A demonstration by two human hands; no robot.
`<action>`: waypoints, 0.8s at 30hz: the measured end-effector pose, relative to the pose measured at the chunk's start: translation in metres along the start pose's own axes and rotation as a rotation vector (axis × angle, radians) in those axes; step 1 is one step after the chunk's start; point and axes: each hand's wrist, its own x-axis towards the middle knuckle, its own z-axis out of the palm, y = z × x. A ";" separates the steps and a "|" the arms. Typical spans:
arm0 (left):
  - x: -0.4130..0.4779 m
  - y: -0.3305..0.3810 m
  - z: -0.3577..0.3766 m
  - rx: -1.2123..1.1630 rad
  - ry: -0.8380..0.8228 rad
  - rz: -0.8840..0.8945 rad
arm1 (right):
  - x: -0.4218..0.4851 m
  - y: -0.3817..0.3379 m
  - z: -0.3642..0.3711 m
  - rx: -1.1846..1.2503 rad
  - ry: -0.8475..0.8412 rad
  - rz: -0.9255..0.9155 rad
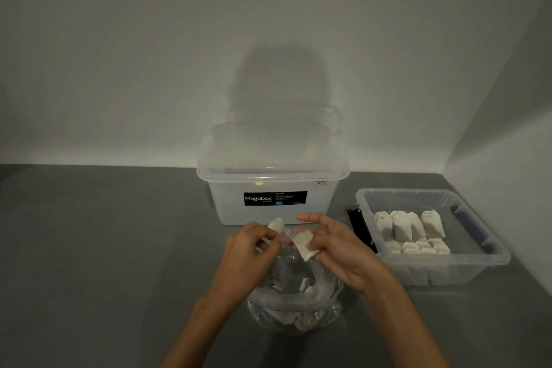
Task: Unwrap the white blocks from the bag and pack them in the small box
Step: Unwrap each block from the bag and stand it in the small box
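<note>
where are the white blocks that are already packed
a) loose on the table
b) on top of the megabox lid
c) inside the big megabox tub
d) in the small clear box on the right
d: the packed white blocks stand in rows inside the small clear box on the right.

There is one view only, from a camera worn on the person's head, looking forward and down along both forearms. The left hand (248, 248) and right hand (334, 251) sit close to the lens, just below the middle of the picture, with the arms running in from the bottom edge. The wide angle takes in the grey table (104, 248) on either side of the hands, the bag (294, 305) under them, the large lidded tub (273, 188) just beyond them, the small box (490, 251) off to the right of the right hand, and the pale wall (149, 54) beyond, filling the upper half.
</note>
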 end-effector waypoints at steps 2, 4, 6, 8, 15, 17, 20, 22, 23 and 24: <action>0.005 0.002 -0.003 -0.072 -0.029 -0.092 | -0.006 -0.007 -0.001 -0.208 -0.027 -0.006; 0.007 0.005 -0.005 -0.136 -0.097 -0.136 | -0.010 -0.016 -0.001 -0.383 -0.018 -0.034; 0.008 0.009 -0.006 -0.171 -0.131 -0.112 | -0.012 -0.024 0.000 -0.427 -0.012 -0.059; 0.007 0.011 -0.005 -0.209 -0.156 -0.060 | -0.013 -0.030 0.000 -0.439 -0.004 -0.067; 0.004 0.016 0.005 -0.111 -0.075 0.289 | -0.017 -0.042 0.001 -0.379 0.068 -0.100; 0.006 0.021 0.007 -0.147 -0.002 0.286 | -0.019 -0.045 0.001 -0.326 0.062 -0.101; 0.010 0.037 0.007 -0.509 -0.036 -0.059 | -0.023 -0.054 -0.005 -0.297 0.050 -0.125; 0.015 0.047 0.006 -0.770 -0.155 -0.272 | -0.026 -0.063 -0.014 -0.361 0.098 -0.162; 0.018 0.051 0.005 -0.847 -0.200 -0.332 | -0.028 -0.067 -0.019 -0.406 0.125 -0.184; 0.021 0.056 0.005 -0.900 -0.234 -0.369 | -0.031 -0.072 -0.024 -0.441 0.136 -0.211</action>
